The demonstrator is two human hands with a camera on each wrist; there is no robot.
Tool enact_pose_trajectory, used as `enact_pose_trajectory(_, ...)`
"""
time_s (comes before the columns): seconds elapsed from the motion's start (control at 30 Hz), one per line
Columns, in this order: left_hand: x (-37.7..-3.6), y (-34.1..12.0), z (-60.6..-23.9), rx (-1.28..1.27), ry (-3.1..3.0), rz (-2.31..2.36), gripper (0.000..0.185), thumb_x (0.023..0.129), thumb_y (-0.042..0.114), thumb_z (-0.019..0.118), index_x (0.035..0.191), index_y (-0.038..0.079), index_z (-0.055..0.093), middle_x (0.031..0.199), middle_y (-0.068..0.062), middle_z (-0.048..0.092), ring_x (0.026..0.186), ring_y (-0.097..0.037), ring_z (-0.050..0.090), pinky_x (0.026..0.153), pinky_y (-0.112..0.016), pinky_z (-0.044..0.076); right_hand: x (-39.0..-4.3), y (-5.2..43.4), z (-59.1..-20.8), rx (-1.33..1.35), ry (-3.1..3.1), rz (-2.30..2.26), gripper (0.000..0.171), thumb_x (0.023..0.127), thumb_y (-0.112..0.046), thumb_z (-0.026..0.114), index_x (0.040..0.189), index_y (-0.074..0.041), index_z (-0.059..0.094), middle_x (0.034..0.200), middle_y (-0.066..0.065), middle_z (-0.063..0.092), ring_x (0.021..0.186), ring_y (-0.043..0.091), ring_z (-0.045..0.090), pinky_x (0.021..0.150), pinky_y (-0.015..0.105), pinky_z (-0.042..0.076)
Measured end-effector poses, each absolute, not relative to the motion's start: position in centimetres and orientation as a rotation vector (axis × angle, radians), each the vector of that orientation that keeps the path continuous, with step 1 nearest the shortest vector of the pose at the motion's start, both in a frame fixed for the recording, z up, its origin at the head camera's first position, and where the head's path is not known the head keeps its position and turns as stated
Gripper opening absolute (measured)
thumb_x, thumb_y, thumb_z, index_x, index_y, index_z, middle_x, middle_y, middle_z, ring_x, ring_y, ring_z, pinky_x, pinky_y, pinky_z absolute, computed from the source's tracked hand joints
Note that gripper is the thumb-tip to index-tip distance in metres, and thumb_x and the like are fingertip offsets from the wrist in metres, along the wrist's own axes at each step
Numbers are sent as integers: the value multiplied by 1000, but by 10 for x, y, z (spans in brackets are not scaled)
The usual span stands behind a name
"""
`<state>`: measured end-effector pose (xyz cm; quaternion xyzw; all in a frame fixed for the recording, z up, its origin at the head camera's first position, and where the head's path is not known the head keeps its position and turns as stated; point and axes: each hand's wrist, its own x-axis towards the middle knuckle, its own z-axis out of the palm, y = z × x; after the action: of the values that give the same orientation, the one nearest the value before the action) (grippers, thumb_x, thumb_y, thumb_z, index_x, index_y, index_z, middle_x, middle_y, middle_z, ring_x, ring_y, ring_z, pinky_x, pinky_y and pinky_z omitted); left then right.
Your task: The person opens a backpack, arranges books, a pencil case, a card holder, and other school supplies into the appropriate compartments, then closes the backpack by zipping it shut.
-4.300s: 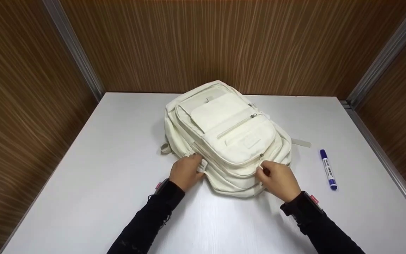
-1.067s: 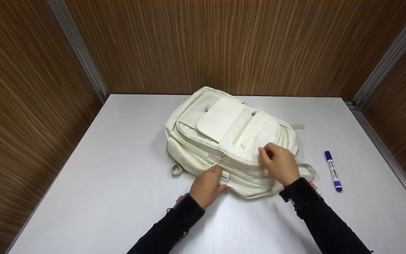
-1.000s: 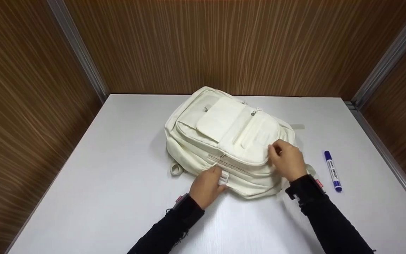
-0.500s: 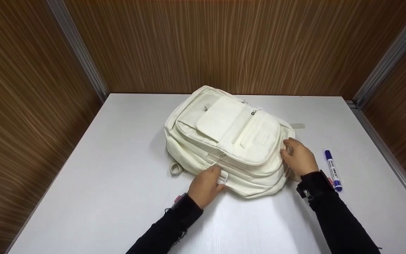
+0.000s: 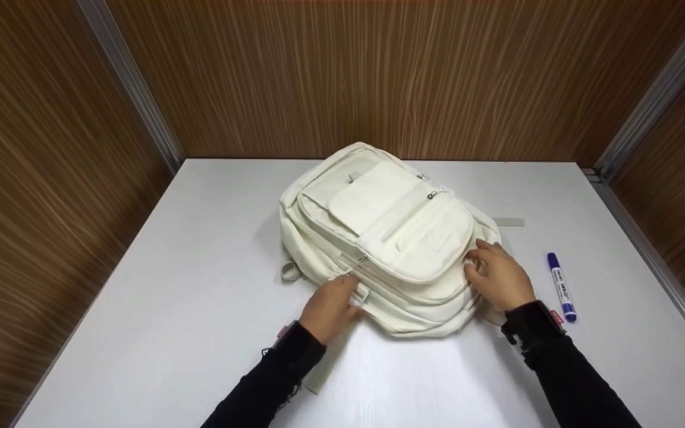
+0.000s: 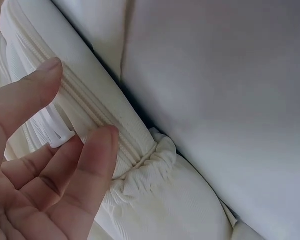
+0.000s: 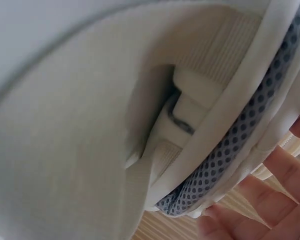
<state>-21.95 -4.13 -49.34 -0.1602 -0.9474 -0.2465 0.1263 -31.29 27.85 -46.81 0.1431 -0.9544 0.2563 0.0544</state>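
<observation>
Head view: cream backpack [image 5: 387, 238] lies flat, front pockets up, mid-counter [image 5: 170, 309] toward the back wall. Left hand [image 5: 330, 306] on the near-left corner, fingers curled on a small white tab beside the zipper. Right hand [image 5: 497, 276] on the near-right side of the backpack, fingers bent against the fabric; what they grip, if anything, cannot be told from here. Blue marker [image 5: 559, 286] lies on the counter just right of the right hand, apart from the backpack.

Versus half a second ago: backpack turned slightly, near end shifted left, zipper pull now further left; left hand went left with it, right hand drew back a little toward the near edge. A strap end now shows under the left sleeve. Marker unmoved.

Left wrist view adds: left hand [image 6: 45, 170] has the fingers [image 6: 97, 165] loosely bent, tips resting along the zipper seam by the gathered elastic side pocket [image 6: 145, 172]; the tab is pinched lower in the hand.

Right wrist view adds: underside of the backpack [image 7: 80, 150], a white strap buckle [image 7: 187, 107] and grey dotted mesh padding [image 7: 240, 150]; right hand [image 7: 262, 200] fingers spread, relaxed, clasping nothing.
</observation>
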Motion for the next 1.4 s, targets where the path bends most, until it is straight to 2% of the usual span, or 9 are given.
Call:
enact_pose_trajectory(0.27,-225,-63,-490,-444,-2789,-822,46,74,9,81,116,8,63,107,-9,71,99,-26,68,88,-37,55,-296,270,-474,514,-2786,695,27,92,-23,62,108,-3,70,131,24,60,121,48,53,104,60,37)
enact_pose_trajectory(0.57,-229,-80,-489,-376,-2790,-854,50,72,1,80,119,8,65,114,-11,71,104,-28,67,92,-40,53,-275,260,-477,524,-2726,640,23,89,-25,67,103,-8,72,121,18,66,109,43,59,92,59,43)
enact_pose_trajectory(0.7,-232,-88,-489,-361,-2763,-831,49,71,-1,79,117,8,66,110,-12,72,101,-28,68,87,-41,55,-267,254,-479,545,-2706,616,24,88,-28,69,103,-10,73,117,14,67,103,40,60,87,56,45)
enact_pose_trajectory(0.83,-230,-89,-490,-320,-2730,-797,42,75,-1,76,114,9,66,105,-11,73,93,-31,69,79,-44,56,-262,252,-480,560,-2702,612,24,87,-28,71,104,-11,73,113,11,68,98,37,60,83,53,45)
enact_pose_trajectory(1.03,-215,-67,-486,-217,-2608,-677,44,79,-2,63,122,3,58,119,-19,58,100,-38,58,81,-45,51,-269,259,-473,573,-2732,673,20,88,-24,69,101,-9,73,106,11,70,92,34,63,79,51,47)
enact_pose_trajectory(1.1,-208,-57,-483,-219,-2558,-665,36,80,2,63,116,1,57,116,-18,54,98,-35,56,78,-42,51,-276,264,-467,549,-2744,738,21,90,-22,66,103,-6,72,105,14,70,90,34,65,79,51,49)
enact_pose_trajectory(1.2,-201,-43,-481,-272,-2537,-619,25,82,15,68,101,4,56,102,-12,53,87,-28,55,71,-36,50,-292,272,-459,469,-2740,826,25,92,-19,62,107,-1,70,106,20,69,91,37,65,80,53,50)
enact_pose_trajectory(1.3,-195,-31,-483,-324,-2601,-533,35,81,32,71,97,5,56,94,-8,52,81,-24,51,68,-34,47,-310,280,-453,384,-2741,859,30,93,-17,58,113,3,66,112,26,66,98,42,63,84,55,48)
enact_pose_trajectory(1.4,-193,-23,-489,-348,-2691,-452,53,78,47,74,104,4,57,95,-8,52,84,-23,52,73,-35,48,-327,287,-451,336,-2808,854,37,94,-16,54,122,6,60,118,31,61,104,46,59,88,57,46)
